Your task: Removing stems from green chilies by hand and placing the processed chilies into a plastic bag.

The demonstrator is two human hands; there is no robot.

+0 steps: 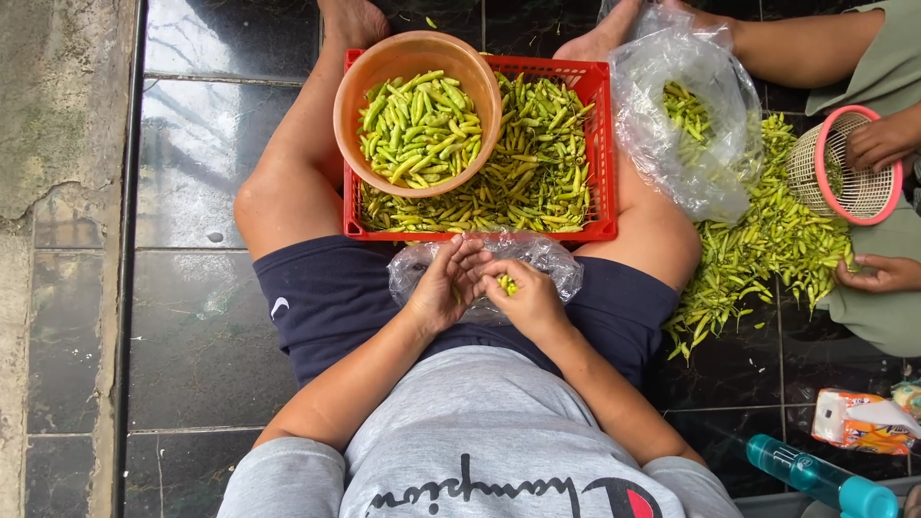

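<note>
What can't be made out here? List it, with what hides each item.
- Head view: what the right hand holds beyond a few small green chillies; its fingers cover the rest.
- Clear plastic bag on the lap: contents hidden by both hands; left hand.
- Red crate: one corner covered by the orange bowl.
- Teal bottle: cut by the frame edge.

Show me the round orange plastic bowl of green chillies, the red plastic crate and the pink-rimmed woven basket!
Round orange plastic bowl [418, 46]: head view, on its far rim.
Red plastic crate [602, 153]: head view, on its right wall.
Pink-rimmed woven basket [863, 192]: head view, on its woven inside.
</note>
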